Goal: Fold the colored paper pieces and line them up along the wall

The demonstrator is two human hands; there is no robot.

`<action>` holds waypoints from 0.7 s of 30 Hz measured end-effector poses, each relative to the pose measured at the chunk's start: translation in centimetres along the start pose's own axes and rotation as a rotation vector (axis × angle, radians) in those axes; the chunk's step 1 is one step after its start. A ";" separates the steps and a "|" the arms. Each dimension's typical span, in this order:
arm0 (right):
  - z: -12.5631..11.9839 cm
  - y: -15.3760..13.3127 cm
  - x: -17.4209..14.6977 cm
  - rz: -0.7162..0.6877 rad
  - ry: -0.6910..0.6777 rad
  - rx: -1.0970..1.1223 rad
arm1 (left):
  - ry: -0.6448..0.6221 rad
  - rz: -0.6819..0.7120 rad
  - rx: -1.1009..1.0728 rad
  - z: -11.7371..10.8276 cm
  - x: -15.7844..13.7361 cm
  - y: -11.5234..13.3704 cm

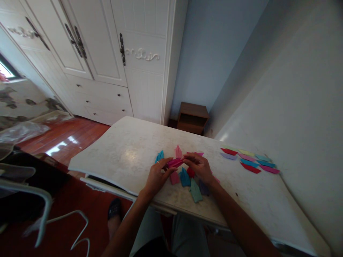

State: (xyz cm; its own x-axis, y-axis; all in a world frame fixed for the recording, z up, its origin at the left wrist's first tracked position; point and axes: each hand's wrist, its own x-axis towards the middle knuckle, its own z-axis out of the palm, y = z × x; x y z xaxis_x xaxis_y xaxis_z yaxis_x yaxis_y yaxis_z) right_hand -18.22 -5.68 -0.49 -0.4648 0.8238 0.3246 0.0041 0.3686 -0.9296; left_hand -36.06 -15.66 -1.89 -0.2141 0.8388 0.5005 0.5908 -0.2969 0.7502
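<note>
Spreading over the red floor (92, 130) at far left, clear plastic sheeting (21, 132) is lying crumpled below a window (5, 70). A white wardrobe (146, 25) is standing beyond the desk (115, 150), a small brown cabinet (194, 109) is sitting to its right, and a pale wall (294, 89) is running along the right side. The desk's whitish, faintly patterned top is shining with glare on its left half. The left hand (158, 175) is pinching one end of a magenta folded paper (175, 163) between thumb and fingers; the right hand (199, 166) is pinching the other end — the paper is bridging both sets of fingertips. Blue, pink and green folded pieces (195, 192) are lying around the hands — and pointed paper strips (250, 167) are resting farther right, near the wall.
</note>
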 end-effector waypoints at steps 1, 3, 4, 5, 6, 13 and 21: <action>0.1 -0.1 0.0 0.029 0.012 0.045 | 0.000 0.002 0.005 0.0 0.1 0.1; 0.2 -0.3 0.0 0.071 0.027 0.117 | 0.004 0.015 0.009 0.0 0.2 0.3; 0.3 -0.4 0.0 0.085 0.033 0.143 | 0.009 0.021 0.005 0.0 0.2 0.4; 0.3 -0.5 0.0 0.095 0.038 0.161 | 0.016 0.024 0.000 0.0 0.3 0.5; 0.3 -0.6 0.0 0.103 0.041 0.172 | 0.025 0.024 -0.005 0.0 0.3 0.6; 0.4 -0.2 -0.1 0.141 -0.042 0.243 | 0.035 -0.044 -0.058 -0.1 0.4 0.8; 0.9 0.2 -0.2 0.175 -0.065 0.276 | 0.002 -0.051 -0.087 -0.1 0.5 0.6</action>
State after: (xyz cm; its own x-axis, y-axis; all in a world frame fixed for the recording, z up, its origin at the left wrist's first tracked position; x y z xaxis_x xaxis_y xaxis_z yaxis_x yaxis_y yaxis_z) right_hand -18.93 -6.13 -0.86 -0.5338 0.8317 0.1526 -0.1475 0.0861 -0.9853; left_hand -35.84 -15.43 -1.12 -0.2440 0.8528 0.4617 0.5094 -0.2924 0.8093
